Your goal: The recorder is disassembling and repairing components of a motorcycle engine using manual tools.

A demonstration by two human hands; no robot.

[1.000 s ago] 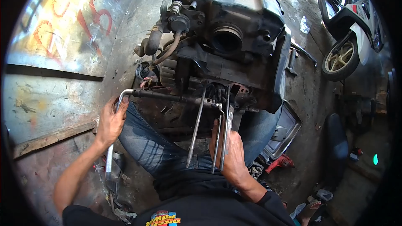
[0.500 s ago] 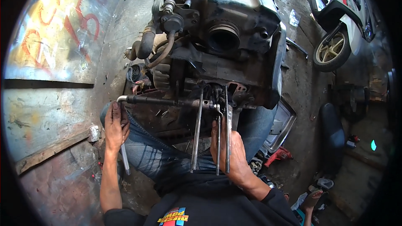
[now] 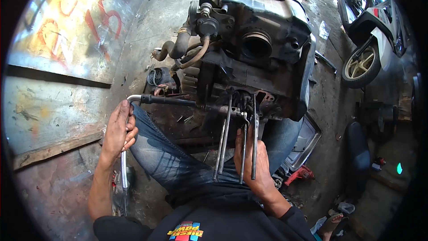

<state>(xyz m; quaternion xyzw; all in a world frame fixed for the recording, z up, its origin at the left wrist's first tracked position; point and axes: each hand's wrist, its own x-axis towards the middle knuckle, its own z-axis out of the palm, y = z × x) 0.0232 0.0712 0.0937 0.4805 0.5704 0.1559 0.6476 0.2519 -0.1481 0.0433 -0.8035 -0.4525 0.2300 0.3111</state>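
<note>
A bent, L-shaped socket wrench is in my left hand, whose fingers close round it just below the bend. Its dark straight shaft runs right to the underside of a grimy engine. Several long metal rods stick out of the engine toward me. Behind them, my right hand reaches up beneath the engine with its fingers bent inward. The rods partly hide those fingers, and what they grip cannot be made out.
My jeans-clad legs flank the engine. A metal tray and a red power tool lie to the right. Beyond are a dark motorcycle seat and a parked motorcycle. Painted metal panels stand at left.
The view has shifted, so the engine appears farther right and slightly lower. My left hand has moved left relative to the engine, and the wrench's free end has swung left. My right hand stays under the engine.
</note>
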